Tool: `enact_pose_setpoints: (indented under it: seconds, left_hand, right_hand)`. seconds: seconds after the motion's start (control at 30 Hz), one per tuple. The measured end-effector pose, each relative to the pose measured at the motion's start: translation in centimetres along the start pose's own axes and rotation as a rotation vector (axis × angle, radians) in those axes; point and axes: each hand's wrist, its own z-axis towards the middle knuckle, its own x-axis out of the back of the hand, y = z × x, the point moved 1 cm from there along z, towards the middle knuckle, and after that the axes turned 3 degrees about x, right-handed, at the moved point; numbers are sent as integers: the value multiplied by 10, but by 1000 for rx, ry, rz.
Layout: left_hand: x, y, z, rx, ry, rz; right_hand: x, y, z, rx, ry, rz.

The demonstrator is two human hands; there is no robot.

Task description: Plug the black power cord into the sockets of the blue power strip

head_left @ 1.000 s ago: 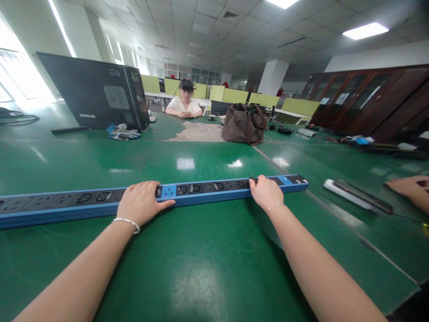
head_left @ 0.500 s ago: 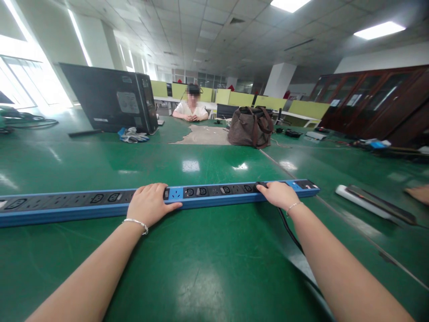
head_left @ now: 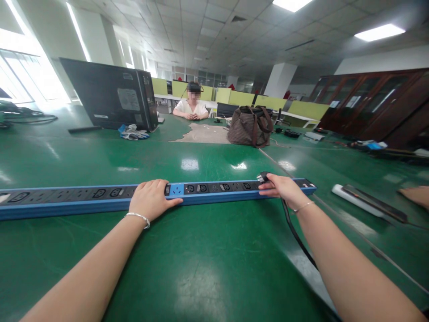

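A long blue power strip (head_left: 221, 198) with black socket panels lies across the green table. My left hand (head_left: 149, 199) is wrapped over it just left of a light-blue socket (head_left: 176, 189), fingers on the far side and thumb along the near edge. Near the strip's right end, my right hand (head_left: 283, 190) grips a black power plug (head_left: 264, 176) between thumb and fingers. The plug is tilted above the strip, its metal prongs bare and pointing left. From under that hand, the black cord (head_left: 295, 232) runs down past my forearm.
A black computer case (head_left: 107, 96) and a pair of gloves (head_left: 133, 132) are at the back left. Beyond a brown bag (head_left: 250, 126), a person (head_left: 191, 108) sits at the far edge. On the right lie a white-and-black bar (head_left: 368, 203) and another person's hand (head_left: 415, 195).
My right hand has lifted the plug out of the strip and turned it, so its prongs now show. My left hand keeps its hold on the strip.
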Motion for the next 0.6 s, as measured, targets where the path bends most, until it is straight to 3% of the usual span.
enact_pose_setpoints:
  seconds: [0.07,0.2,0.3,0.47,0.6]
  left_hand:
    - [0,0,0,3,-3,3]
    - [-1,-1,1,5,-2,-8]
    - [-1,-1,0,-1,4,-19]
    - [-2,-1,0,-4,4,-3]
    - [-2,-1,0,-5,7,-1]
  right_hand:
    - [-8,-1,-6,-6,-23,144]
    - [-36,-23,-23,114,-136,-4]
    - [-55,-45,-32,171,-102,-61]
    - [-76,-73,-30,144,-61,-37]
    - [-85,-90,-29,157,-105,-217]
